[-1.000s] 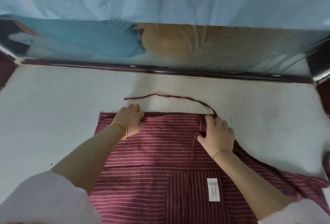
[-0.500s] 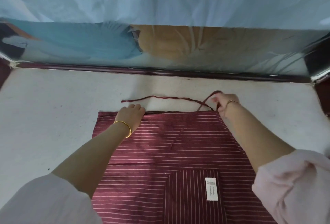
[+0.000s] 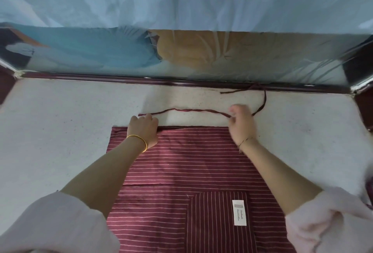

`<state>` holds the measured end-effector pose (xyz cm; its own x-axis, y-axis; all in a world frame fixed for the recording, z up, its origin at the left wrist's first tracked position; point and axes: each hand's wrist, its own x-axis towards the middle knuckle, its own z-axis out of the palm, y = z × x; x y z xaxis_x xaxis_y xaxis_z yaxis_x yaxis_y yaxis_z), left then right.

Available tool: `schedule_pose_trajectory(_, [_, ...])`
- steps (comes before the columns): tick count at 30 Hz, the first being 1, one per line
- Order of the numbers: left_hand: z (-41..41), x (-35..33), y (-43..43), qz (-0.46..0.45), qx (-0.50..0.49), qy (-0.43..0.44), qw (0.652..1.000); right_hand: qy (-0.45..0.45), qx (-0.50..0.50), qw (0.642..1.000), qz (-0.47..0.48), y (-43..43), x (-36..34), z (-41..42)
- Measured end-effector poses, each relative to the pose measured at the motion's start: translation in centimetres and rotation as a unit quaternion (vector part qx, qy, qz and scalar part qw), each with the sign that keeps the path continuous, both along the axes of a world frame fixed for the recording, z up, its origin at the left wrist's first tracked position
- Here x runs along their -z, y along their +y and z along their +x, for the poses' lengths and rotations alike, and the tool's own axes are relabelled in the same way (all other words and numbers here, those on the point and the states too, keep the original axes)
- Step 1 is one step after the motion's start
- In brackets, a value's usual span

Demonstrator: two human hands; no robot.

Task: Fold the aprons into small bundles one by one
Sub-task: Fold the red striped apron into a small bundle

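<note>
A maroon apron [image 3: 191, 164] with thin white stripes lies flat on the white table [image 3: 60, 131], its pocket and a white label [image 3: 239, 212] near me. My left hand [image 3: 143, 128] rests flat on the apron's far left edge. At the far right corner, my right hand [image 3: 241, 123] pinches a maroon strap [image 3: 191, 110] that runs leftward along the table just beyond the apron. A second strap [image 3: 262, 101] trails from that hand up to the table's far edge.
A dark red rail [image 3: 141, 80] borders the table's far side. Beyond it hangs pale blue sheeting [image 3: 181, 0], with blue cloth [image 3: 96, 51] and tan cloth [image 3: 201, 51] behind clear plastic. White tabletop extends left and right of the apron.
My right hand left the apron's middle, went to the far right corner and took the strap. The second strap now lies stretched out toward the far rail. My left hand stayed put.
</note>
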<state>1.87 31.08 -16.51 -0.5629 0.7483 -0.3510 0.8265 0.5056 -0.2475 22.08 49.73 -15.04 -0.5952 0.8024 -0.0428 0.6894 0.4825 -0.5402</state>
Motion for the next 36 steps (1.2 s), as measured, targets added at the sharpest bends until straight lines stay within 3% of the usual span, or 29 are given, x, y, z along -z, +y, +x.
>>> schedule_pose_trajectory(3, [-0.2,-0.6,-0.5,-0.054,-0.027,0.012,0.998,-0.090,-0.154,0.983,0.032,-4.0,1.7,-0.8])
schedule_pose_trajectory(5, [-0.5,-1.1,-1.0,-0.070,-0.047,0.010,0.996,-0.133,-0.190,0.971,0.063,-5.3,3.0,-0.9])
schedule_pose_trajectory(10, [-2.4,-1.2,-2.3,-0.008,-0.056,0.005,0.998,-0.156,-0.172,0.961,0.152,-6.2,4.7,-0.5])
schedule_pose_trajectory(16, [-4.3,-1.1,-4.3,-0.045,-0.044,0.134,0.989,-0.124,-0.176,0.956,0.200,-6.8,6.3,0.7])
schedule_pose_trajectory(18, [-3.1,-0.7,-4.2,0.036,-0.001,0.155,0.987,-0.136,-0.167,0.955,0.205,-7.3,6.8,0.7])
schedule_pose_trajectory(20, [-0.3,0.5,-3.8,0.145,0.069,0.084,0.983,-0.157,-0.150,0.956,0.200,-7.7,7.1,0.3])
schedule_pose_trajectory(23, [3.8,3.2,-3.7,0.198,0.153,-0.011,0.968,-0.183,-0.135,0.957,0.182,-8.1,7.3,-0.3])
schedule_pose_trajectory(30, [0.8,5.3,-7.0,0.123,-0.100,-0.041,0.986,-0.163,-0.132,0.958,0.195,-8.3,7.7,0.5])
schedule_pose_trajectory(34, [-1.7,5.2,-8.8,0.087,-0.107,-0.031,0.990,-0.112,-0.182,0.960,0.178,-9.3,7.5,0.2])
schedule_pose_trajectory(36, [-1.9,4.2,-8.3,0.111,-0.118,-0.004,0.987,-0.058,-0.170,0.973,0.142,-9.8,6.8,0.5])
